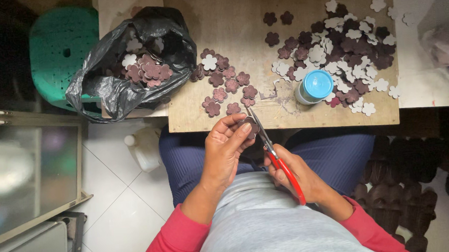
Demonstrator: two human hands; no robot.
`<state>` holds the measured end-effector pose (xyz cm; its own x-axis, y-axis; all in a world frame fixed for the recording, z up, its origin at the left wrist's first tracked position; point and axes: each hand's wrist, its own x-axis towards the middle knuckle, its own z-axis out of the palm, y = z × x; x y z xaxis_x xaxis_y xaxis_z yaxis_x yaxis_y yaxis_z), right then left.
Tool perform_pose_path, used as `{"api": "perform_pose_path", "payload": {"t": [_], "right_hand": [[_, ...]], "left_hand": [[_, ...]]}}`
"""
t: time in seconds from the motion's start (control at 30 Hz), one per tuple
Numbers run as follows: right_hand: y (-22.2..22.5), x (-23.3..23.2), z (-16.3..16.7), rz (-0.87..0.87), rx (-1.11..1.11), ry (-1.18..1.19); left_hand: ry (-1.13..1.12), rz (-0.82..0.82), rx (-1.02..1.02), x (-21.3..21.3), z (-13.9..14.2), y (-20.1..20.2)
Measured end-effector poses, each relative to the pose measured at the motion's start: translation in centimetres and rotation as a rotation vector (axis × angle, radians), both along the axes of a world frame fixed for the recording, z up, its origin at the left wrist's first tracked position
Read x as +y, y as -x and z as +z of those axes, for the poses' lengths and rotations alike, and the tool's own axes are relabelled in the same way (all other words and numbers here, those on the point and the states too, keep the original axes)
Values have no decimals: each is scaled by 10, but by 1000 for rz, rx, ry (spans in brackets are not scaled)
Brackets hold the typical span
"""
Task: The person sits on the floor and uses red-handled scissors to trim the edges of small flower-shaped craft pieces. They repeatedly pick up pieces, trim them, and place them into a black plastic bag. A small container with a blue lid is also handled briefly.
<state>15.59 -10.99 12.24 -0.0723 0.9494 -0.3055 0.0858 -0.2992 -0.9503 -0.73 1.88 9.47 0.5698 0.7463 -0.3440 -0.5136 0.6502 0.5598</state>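
Note:
My left hand (226,147) pinches a small dark maroon flower-shaped piece (248,124) just below the front edge of the wooden board (238,14). My right hand (296,176) grips red-handled scissors (275,156), whose metal blades point up and touch the piece. Both hands hover over my lap, in front of a small cluster of maroon flower pieces (227,86) lying on the board.
A black plastic bag (111,81) holding more flower pieces sits at the board's left. A large heap of maroon and white flower pieces (343,49) covers the right, with a blue-capped bottle (314,87) beside it. A green stool (61,48) stands far left; a white bottle (144,147) rests on the floor.

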Motion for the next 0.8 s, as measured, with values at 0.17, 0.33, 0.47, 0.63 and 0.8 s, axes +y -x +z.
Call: {"api": "perform_pose_path", "payload": {"t": [0.17, 0.33, 0.47, 0.63, 0.8], "right_hand": [[1, -1, -2, -31, -79, 27], [2, 0, -6, -71, -205, 37], [0, 1, -7, -90, -167, 76], [-3, 2, -8, -90, -128, 71], [-3, 3, -10, -93, -179, 58]], "left_hand": [[-60, 21, 111, -2, 1, -2], [-104, 30, 191, -2, 4, -4], [-130, 38, 211, 0, 3, -7], [-141, 34, 207, 2, 2, -8], [-125, 31, 197, 3, 1, -9]]}}
